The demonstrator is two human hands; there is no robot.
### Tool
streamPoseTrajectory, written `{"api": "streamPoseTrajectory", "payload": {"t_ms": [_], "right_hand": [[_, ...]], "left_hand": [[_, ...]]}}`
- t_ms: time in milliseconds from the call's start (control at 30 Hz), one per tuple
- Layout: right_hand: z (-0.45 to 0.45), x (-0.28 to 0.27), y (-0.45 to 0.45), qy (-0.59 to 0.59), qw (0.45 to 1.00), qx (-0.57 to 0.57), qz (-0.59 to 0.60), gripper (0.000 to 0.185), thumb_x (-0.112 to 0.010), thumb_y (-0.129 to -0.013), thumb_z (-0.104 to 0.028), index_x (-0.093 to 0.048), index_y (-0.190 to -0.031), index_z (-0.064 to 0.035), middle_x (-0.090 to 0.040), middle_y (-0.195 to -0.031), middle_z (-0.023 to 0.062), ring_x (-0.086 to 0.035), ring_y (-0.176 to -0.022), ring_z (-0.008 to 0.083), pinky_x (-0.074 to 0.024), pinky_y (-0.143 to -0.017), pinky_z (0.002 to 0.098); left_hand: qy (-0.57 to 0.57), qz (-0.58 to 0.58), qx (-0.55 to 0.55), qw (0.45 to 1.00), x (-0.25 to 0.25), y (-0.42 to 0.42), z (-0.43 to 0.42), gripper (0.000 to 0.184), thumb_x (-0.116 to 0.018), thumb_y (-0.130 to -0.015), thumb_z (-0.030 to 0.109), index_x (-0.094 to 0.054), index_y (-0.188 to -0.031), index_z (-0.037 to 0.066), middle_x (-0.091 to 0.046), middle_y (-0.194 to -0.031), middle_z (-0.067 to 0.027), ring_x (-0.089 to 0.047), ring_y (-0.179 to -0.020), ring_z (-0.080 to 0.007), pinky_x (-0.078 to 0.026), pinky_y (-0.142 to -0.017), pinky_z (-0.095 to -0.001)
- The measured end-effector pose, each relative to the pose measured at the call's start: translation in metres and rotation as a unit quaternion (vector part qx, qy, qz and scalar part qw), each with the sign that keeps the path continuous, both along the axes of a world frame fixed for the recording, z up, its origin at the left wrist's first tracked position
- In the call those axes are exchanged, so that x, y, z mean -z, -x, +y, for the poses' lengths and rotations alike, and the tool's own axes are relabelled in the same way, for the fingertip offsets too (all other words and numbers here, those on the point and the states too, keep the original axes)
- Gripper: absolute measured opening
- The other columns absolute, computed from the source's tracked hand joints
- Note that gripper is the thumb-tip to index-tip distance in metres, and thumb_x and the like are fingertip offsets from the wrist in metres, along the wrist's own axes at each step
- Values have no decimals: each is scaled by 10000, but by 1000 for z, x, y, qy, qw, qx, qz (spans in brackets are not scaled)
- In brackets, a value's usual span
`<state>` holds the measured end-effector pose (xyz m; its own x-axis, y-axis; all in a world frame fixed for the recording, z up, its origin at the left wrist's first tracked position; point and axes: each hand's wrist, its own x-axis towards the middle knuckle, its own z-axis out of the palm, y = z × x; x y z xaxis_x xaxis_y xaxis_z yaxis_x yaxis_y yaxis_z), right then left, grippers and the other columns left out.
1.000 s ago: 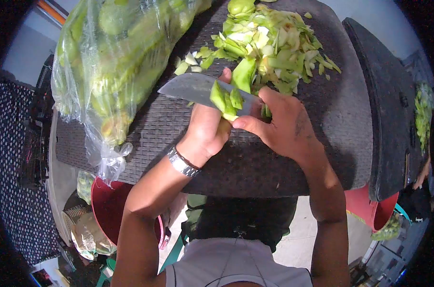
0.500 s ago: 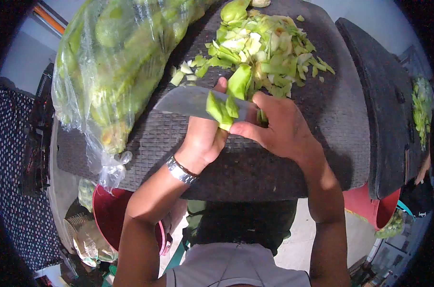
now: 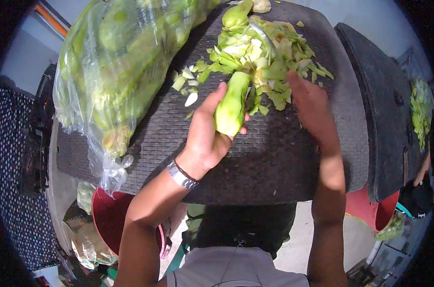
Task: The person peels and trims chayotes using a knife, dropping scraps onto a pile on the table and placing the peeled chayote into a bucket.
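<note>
A light-green, long vegetable, partly peeled (image 3: 232, 103), lies in my left hand (image 3: 205, 136), my fingers closed around its lower half and the thumb along its side. My right hand (image 3: 315, 107) is raised to the right of it, slightly blurred, gripping a knife (image 3: 264, 36). The blade shows nearly edge-on and points away over the cuttings; its handle is mostly hidden by my fingers. Under the blade spreads a heap of green and whitish peelings (image 3: 243, 50).
A clear plastic bag (image 3: 131, 81) full of green vegetables fills the left of the dark woven-textured table (image 3: 274, 167). Another green vegetable (image 3: 237, 15) rests behind the peelings. A dark board (image 3: 374, 110) stands at the right. Red tubs (image 3: 109, 215) sit below the table.
The knife has left the vegetable and swung away to the upper right with my right hand. The cut pieces on the blade are gone from it. My left hand has turned the vegetable more upright.
</note>
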<state>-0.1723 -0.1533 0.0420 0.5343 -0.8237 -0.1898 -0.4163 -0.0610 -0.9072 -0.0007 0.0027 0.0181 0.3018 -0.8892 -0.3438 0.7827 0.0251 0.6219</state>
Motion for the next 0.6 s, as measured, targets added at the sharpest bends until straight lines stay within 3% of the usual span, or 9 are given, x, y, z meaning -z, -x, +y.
{"api": "streamPoseTrajectory", "payload": {"t_ms": [100,167,200,233,300,400,433,567,600], "right_hand": [[16,-11,-6,-284,952,33,-108,635,-657,-933,-630,-613,-826,-5,-639,-675,188,-685,-656,362,-524,-614,462],[28,-8,-14,-162,982,2,-101,630,-662,-932,-621,-611,-837,-1,-642,-684,183,-690,-668,362,-532,-621,462],[32,-2,-17,19,998,-43,-45,623,-678,-923,-612,-610,-850,2,-646,-695,179,-694,-674,362,-538,-624,460],[38,2,-20,199,976,-85,12,617,-694,-915,-603,-608,-862,6,-650,-706,176,-697,-680,362,-543,-627,457],[51,2,-22,211,965,-157,0,628,-741,-874,-598,-602,-898,14,-654,-732,175,-704,-693,378,-553,-635,458],[71,6,-26,279,937,-208,-8,668,-797,-813,-601,-578,-944,17,-659,-770,176,-706,-701,392,-558,-638,473],[74,9,-28,310,926,-217,-8,686,-813,-793,-603,-568,-958,16,-660,-783,177,-706,-702,395,-558,-638,480],[76,20,-29,339,915,-219,-17,689,-813,-775,-630,-537,-938,-20,-633,-745,142,-693,-659,368,-551,-601,482],[76,20,-29,346,912,-219,-17,686,-813,-773,-632,-530,-934,-28,-627,-739,134,-690,-648,360,-548,-587,477]], "left_hand": [[-5,-5,-3,1000,-6,1,0,425,-550,-1047,404,-606,-1255,38,-681,-1006,-90,-630,-805,-194,-496,-642,-313],[23,9,9,1000,1,-3,-1,405,-579,-1037,395,-616,-1242,48,-683,-1021,-87,-653,-828,-200,-521,-687,-326],[35,17,15,999,3,-4,0,395,-593,-1032,390,-622,-1235,53,-684,-1029,-85,-664,-839,-202,-533,-709,-333],[32,13,-14,999,4,-2,1,401,-599,-1029,402,-623,-1223,51,-683,-1024,-85,-669,-849,-201,-541,-724,-336],[29,5,-68,997,1,3,0,416,-609,-1022,426,-625,-1198,49,-682,-1015,-83,-677,-869,-197,-557,-752,-342],[38,46,14,998,11,-4,1,483,-622,-1001,502,-625,-1160,47,-682,-950,-70,-691,-861,-193,-576,-768,-361],[15,59,33,998,9,-4,1,548,-601,-986,585,-624,-1126,56,-678,-878,-58,-695,-767,-185,-586,-682,-349],[23,2,3,1000,3,4,1,584,-533,-997,647,-622,-1101,79,-677,-842,-59,-674,-634,-172,-569,-537,-313],[29,-14,11,999,4,4,3,586,-532,-997,649,-621,-1103,80,-673,-846,-55,-675,-651,-164,-572,-555,-313]]}}
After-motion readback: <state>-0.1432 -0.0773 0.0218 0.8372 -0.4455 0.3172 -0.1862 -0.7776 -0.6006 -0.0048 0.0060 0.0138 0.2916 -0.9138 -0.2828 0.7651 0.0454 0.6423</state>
